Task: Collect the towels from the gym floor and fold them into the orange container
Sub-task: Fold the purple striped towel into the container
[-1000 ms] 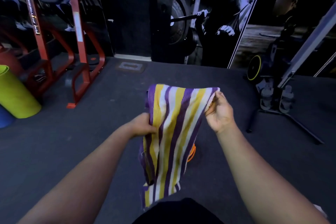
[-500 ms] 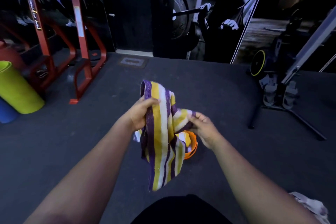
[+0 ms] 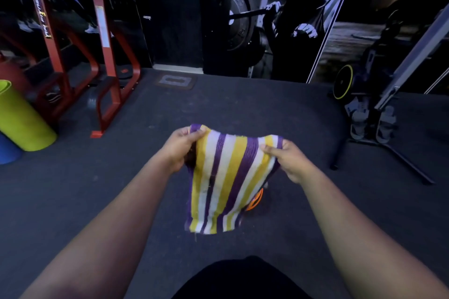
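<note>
Striped towel (image 3: 226, 177) — both hands' grip

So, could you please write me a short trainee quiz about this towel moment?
1. True or false: both hands grip the towel by its top corners.
2. Where does the orange container show? A) beside the green roll B) behind the towel's lower right edge C) on the red rack
3. Fill in: the towel's stripes are purple, white and ____.

Key: 1 true: left hand and right hand each hold a corner. 2 B. 3 yellow.
</note>
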Available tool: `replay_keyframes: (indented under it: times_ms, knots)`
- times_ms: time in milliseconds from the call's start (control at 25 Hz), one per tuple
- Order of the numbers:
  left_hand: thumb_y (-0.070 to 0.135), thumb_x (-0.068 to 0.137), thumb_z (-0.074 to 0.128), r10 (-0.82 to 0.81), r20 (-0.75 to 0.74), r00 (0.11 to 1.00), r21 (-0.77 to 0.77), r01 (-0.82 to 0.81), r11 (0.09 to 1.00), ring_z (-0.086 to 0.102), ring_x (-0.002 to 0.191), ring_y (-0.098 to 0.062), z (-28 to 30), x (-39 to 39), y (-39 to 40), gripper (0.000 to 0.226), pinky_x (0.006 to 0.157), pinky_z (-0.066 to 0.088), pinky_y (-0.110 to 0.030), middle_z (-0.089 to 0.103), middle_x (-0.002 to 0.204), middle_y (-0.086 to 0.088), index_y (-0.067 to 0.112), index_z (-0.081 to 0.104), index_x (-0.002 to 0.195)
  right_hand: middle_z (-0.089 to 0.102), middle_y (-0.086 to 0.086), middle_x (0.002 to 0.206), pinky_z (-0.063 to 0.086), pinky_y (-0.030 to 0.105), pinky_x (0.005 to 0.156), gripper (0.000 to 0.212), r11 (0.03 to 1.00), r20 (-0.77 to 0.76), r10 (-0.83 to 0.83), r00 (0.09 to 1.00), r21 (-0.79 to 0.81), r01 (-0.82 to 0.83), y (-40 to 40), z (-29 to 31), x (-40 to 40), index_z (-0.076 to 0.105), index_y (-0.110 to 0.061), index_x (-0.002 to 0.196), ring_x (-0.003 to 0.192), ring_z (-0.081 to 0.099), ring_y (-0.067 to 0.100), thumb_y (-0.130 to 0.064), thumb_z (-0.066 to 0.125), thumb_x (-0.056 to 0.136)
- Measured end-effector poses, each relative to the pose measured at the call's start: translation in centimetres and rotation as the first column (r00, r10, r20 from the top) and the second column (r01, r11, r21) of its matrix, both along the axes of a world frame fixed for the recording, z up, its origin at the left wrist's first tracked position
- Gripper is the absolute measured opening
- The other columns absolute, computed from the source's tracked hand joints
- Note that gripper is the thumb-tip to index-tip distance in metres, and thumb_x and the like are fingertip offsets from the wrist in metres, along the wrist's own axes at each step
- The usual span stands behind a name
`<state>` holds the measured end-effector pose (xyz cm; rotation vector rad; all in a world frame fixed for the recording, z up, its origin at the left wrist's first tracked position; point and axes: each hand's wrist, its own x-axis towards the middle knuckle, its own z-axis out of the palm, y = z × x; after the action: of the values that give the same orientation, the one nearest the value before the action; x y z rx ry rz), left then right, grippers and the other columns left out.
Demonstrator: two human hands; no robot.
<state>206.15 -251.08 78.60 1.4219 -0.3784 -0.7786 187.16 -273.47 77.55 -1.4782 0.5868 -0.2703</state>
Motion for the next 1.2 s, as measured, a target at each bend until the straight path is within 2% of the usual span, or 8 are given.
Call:
replay_keyframes:
  times_ms: [160, 280, 400, 600, 760, 920, 1000, 1200]
  knots:
    - [0.022, 0.093, 0.074, -0.205, 0.078, 0.976, 0.164, 0.19, 0.968, 0.074, 0.075, -0.02, 0.4, 0.1, 0.0, 0.014, 0.067, 0.06, -0.031, 0.078, 0.09, -0.007, 0.01, 0.074, 0.102, 0.072, 0.017, 0.118, 0.058, 0.048, 0.092, 0.035, 0.905, 0.284, -0.187, 0.941, 0.422, 0.052, -1.5, 1.3, -0.1, 0.063, -0.008, 0.126, 0.106, 0.071, 0.029, -0.016, 0.067, 0.092]
    - [0.014, 0.1, 0.064, 0.047, 0.004, 0.999, 0.029, -0.047, 0.998, 0.072, 0.074, -0.02, 1.5, 0.1, -1.4, 0.008, 0.068, 0.06, -0.031, 0.077, 0.081, -0.007, 0.008, 0.069, 0.097, 0.077, 0.008, 0.107, 0.06, 0.036, 0.087, 0.03, 0.984, -0.043, 0.145, 0.988, 0.106, -0.14, -0.9, 0.1, -0.7, 0.066, -0.006, 0.121, 0.098, 0.073, 0.022, -0.007, 0.069, 0.091]
    - [0.017, 0.106, 0.053, 0.148, -0.189, 0.971, -0.123, -0.173, 0.977, 0.073, 0.077, -0.021, 2.1, 0.4, -1.8, 0.02, 0.071, 0.061, -0.032, 0.075, 0.08, -0.007, 0.01, 0.065, 0.09, 0.076, 0.001, 0.089, 0.053, 0.028, 0.073, 0.011, 0.999, -0.032, -0.033, 0.999, 0.03, 0.034, -0.7, -0.5, -0.6, 0.067, -0.012, 0.106, 0.076, 0.068, 0.011, -0.013, 0.058, 0.101]
    - [0.029, 0.1, 0.064, 0.182, 0.197, 0.963, 0.111, -0.206, 0.972, 0.068, 0.083, -0.022, 1.5, 1.7, -2.2, 0.021, 0.076, 0.056, -0.036, 0.072, 0.084, -0.003, 0.01, 0.069, 0.091, 0.076, 0.001, 0.101, 0.059, 0.03, 0.076, 0.012, 0.956, 0.253, -0.241, 0.937, 0.227, 0.185, -1.2, 1.3, 0.5, 0.062, -0.017, 0.112, 0.087, 0.072, 0.014, -0.021, 0.055, 0.104]
    - [0.037, 0.088, 0.077, -0.08, 0.431, 0.899, 0.661, -0.253, 0.707, 0.065, 0.086, -0.026, 2.4, 2.9, -1.9, 0.032, 0.078, 0.053, -0.033, 0.067, 0.084, -0.008, 0.009, 0.065, 0.083, 0.077, 0.005, 0.105, 0.058, 0.034, 0.083, 0.021, 0.938, -0.244, 0.273, 0.931, -0.147, -0.314, -1.0, -0.3, -0.3, 0.07, -0.009, 0.11, 0.09, 0.073, 0.015, -0.005, 0.074, 0.09]
    - [0.03, 0.083, 0.085, 0.095, 0.19, 0.977, 0.34, -0.156, 0.927, 0.064, 0.068, -0.021, 1.2, 3.4, -0.9, 0.029, 0.054, 0.051, -0.024, 0.07, 0.086, -0.009, 0.012, 0.064, 0.095, 0.077, 0.004, 0.09, 0.056, 0.029, 0.074, 0.009, 0.999, -0.018, -0.047, 0.999, -0.013, 0.047, -0.8, -0.6, 0.0, 0.068, -0.012, 0.101, 0.077, 0.071, 0.012, -0.01, 0.059, 0.101]
    - [0.027, 0.08, 0.087, -0.04, 0.132, 0.99, 0.335, -0.006, 0.942, 0.068, 0.072, -0.016, 0.7, 3.2, -0.4, 0.037, 0.058, 0.054, -0.027, 0.073, 0.092, -0.003, 0.019, 0.063, 0.107, 0.076, 0.005, 0.092, 0.057, 0.027, 0.072, 0.011, 0.985, 0.063, -0.142, 0.988, 0.107, 0.134, -1.2, -0.3, 0.3, 0.065, -0.013, 0.105, 0.079, 0.072, 0.013, -0.014, 0.053, 0.104]
    - [0.027, 0.082, 0.086, 0.18, 0.321, 0.93, 0.282, -0.275, 0.919, 0.065, 0.091, -0.023, -0.7, 4.2, -0.8, 0.061, 0.083, 0.058, -0.04, 0.06, 0.105, -0.008, 0.02, 0.047, 0.128, 0.073, 0.014, 0.101, 0.058, 0.037, 0.079, 0.018, 0.916, -0.02, -0.34, 0.94, -0.231, 0.327, -2.0, -1.1, 0.8, 0.059, -0.014, 0.108, 0.087, 0.071, 0.02, -0.02, 0.07, 0.095]
